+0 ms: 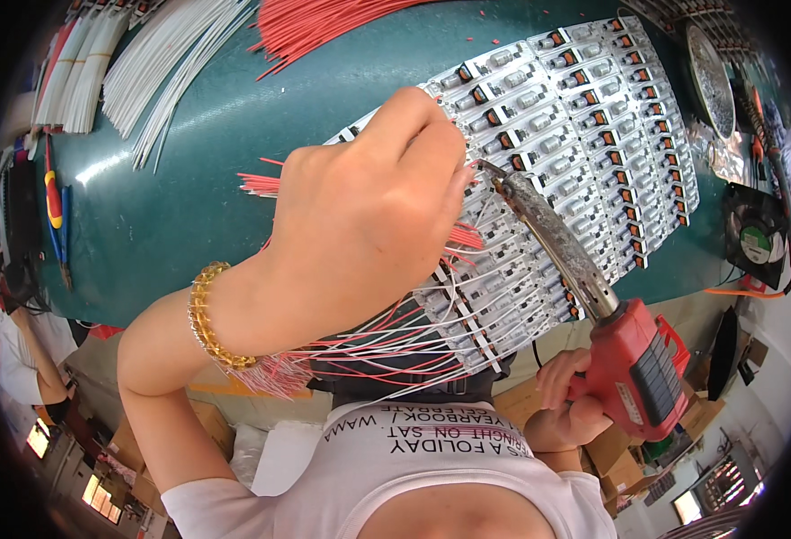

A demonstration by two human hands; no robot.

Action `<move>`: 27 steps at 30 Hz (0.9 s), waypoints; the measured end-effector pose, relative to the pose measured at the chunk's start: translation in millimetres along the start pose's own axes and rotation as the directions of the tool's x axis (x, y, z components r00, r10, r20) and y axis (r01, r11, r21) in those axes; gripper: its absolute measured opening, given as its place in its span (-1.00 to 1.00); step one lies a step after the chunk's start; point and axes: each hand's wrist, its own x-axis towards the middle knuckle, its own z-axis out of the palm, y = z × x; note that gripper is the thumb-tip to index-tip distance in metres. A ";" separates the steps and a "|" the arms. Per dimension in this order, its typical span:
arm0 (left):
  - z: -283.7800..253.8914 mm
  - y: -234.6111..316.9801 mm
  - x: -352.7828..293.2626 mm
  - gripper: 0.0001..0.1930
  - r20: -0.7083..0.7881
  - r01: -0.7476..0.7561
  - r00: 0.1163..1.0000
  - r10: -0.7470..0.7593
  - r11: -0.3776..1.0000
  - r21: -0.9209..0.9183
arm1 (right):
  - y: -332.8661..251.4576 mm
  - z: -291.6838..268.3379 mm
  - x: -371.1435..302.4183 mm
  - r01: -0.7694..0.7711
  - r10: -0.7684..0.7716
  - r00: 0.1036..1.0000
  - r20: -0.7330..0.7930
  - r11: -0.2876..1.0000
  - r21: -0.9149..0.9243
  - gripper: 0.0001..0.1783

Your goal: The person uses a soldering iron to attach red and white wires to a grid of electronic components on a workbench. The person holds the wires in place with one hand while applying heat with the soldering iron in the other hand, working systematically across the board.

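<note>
My left hand (373, 193), with a yellow bead bracelet (207, 314) at its wrist, is closed over the sheet of small circuit boards (548, 117). Its fingers pinch close to the boards, and red wire ends (259, 184) stick out from behind it; the fingertips are partly hidden. My right hand (562, 395) grips the red handle of a soldering gun (634, 364). The gun's dark metal barrel slants up leftward, its tip just beside my left fingertips on the boards. White and red wires (395, 359) trail from the near rows of boards toward my lap.
Bundles of white wires (166, 63) and red wires (324, 27) lie along the far side of the green table (180, 216). Screwdrivers (52, 198) rest at the left. A metal dish (710, 81) and a small black fan (757, 235) are on the right. Another person (27, 355) appears far left.
</note>
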 end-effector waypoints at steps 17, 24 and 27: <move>-9.2 3.8 3.9 -0.90 -0.053 -0.027 0.998 0.022 0.995 -0.101 | -23.9 24.1 12.3 0.012 0.007 0.996 -0.086 0.975 0.222 -0.10; -23.1 -4.6 3.2 -0.93 0.073 -0.062 0.994 0.084 0.962 -0.266 | -21.7 24.6 3.8 0.101 -0.056 0.979 -0.198 0.969 0.226 -0.10; -12.5 2.4 -3.7 -0.93 0.034 -0.037 0.998 0.045 0.979 -0.201 | -24.8 23.9 2.5 0.095 -0.061 0.985 -0.159 0.972 0.213 -0.09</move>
